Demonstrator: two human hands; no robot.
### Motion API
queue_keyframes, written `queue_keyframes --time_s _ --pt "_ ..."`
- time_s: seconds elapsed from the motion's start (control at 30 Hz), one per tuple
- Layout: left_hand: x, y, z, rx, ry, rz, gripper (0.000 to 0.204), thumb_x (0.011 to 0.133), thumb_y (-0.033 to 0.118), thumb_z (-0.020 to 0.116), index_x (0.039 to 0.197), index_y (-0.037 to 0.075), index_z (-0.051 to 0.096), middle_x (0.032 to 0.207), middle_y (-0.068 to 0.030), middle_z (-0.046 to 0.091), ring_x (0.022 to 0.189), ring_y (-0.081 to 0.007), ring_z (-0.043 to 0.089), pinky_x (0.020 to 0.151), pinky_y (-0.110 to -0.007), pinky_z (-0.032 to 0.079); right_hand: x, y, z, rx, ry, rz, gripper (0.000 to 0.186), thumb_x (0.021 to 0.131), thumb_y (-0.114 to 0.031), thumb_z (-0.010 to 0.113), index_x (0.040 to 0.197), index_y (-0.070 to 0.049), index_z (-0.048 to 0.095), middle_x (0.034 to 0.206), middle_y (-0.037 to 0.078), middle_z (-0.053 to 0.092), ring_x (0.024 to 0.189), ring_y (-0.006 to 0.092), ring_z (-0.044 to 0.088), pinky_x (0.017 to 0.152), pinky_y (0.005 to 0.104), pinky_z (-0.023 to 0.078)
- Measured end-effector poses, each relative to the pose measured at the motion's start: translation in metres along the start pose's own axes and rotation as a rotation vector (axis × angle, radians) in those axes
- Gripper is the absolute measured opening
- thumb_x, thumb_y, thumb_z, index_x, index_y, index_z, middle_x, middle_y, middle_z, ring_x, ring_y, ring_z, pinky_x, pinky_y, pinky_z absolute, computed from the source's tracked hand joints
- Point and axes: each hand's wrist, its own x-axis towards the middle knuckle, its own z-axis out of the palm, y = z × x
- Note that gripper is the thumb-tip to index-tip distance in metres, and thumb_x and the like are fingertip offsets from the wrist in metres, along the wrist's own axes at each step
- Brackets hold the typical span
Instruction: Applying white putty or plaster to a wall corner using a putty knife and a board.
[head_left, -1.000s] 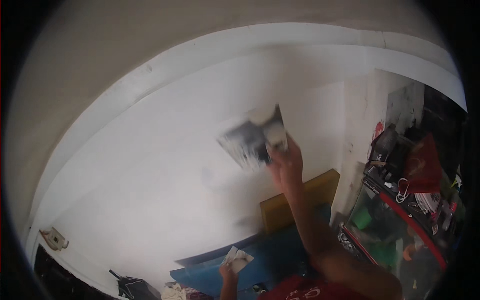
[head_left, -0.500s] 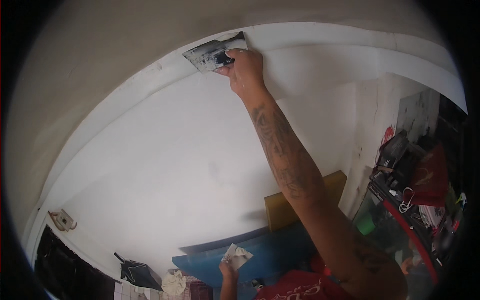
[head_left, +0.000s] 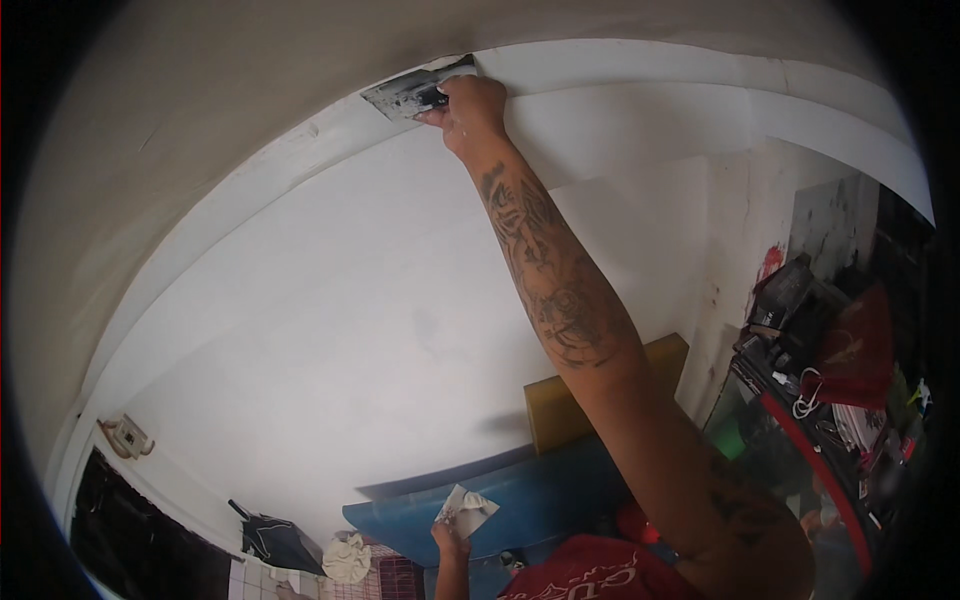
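High up, where the white beam [head_left: 620, 68] meets the ceiling, my right hand [head_left: 472, 112] grips a wide putty knife [head_left: 405, 95]. Its flat blade is smeared with white and dark patches and lies against the beam's face. The right arm is stretched fully upward. Low in the view, my left hand [head_left: 450, 538] is closed around a small flat metal scraper [head_left: 474, 512] with a lump of white putty on it. That scraper is held well away from the wall, in front of the blue backrest.
A blue padded seat [head_left: 400, 515] and a yellow board [head_left: 560, 410] stand along the white wall [head_left: 330, 330]. To the right, a cluttered glass-topped cabinet carries a red bag [head_left: 855, 350]. A wall socket box [head_left: 127, 438] and a dark folded umbrella [head_left: 275, 543] are at left.
My right hand and the putty knife have moved slightly up and left along the beam. The left hand has shifted a little left, still with its scraper.
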Motion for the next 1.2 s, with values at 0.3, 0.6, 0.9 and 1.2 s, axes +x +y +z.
queue_keyframes --time_s 0.3,0.6,0.9,1.2 --pt "-0.001 -0.005 -0.006 -0.003 -0.022 -0.003 0.026 0.076 0.008 0.043 0.094 -0.009 0.047 0.087 -0.0137 0.052 0.071 -0.0221 0.054 0.06 -0.031 0.047 -0.005 -0.005 0.006 0.152 -0.071 0.041 0.021 0.072 0.001 0.042 0.09 0.009 0.039 0.087 0.017 0.044 0.074 0.0263 0.051 0.063 0.0375 0.049" --pt "-0.018 -0.002 -0.028 -0.002 -0.062 0.01 0.028 0.076 0.006 0.043 0.1 -0.008 0.044 0.094 -0.0154 0.051 0.08 -0.0236 0.054 0.066 -0.03 0.047 -0.003 0.001 0.012 0.191 -0.115 -0.09 0.019 0.071 0.001 0.042 0.09 0.006 0.041 0.086 0.012 0.046 0.073 0.0223 0.05 0.069 0.0363 0.047" --pt "-0.023 -0.004 -0.053 -0.059 0.014 -0.022 0.029 0.077 0.01 0.04 0.101 -0.004 0.045 0.095 -0.0135 0.051 0.081 -0.0232 0.053 0.068 -0.03 0.046 -0.021 -0.009 0.019 0.157 -0.105 -0.109 0.018 0.068 0.001 0.045 0.086 0.004 0.044 0.083 0.011 0.048 0.071 0.0214 0.051 0.066 0.037 0.047" --pt "-0.04 0.005 -0.043 0.061 0.053 0.013 0.031 0.079 0.016 0.036 0.102 -0.004 0.043 0.094 -0.0135 0.05 0.082 -0.0238 0.052 0.069 -0.031 0.045 -0.05 -0.028 0.031 0.148 -0.077 -0.15 0.013 0.065 -0.001 0.048 0.077 0.003 0.047 0.077 0.01 0.049 0.067 0.0193 0.05 0.06 0.033 0.046"
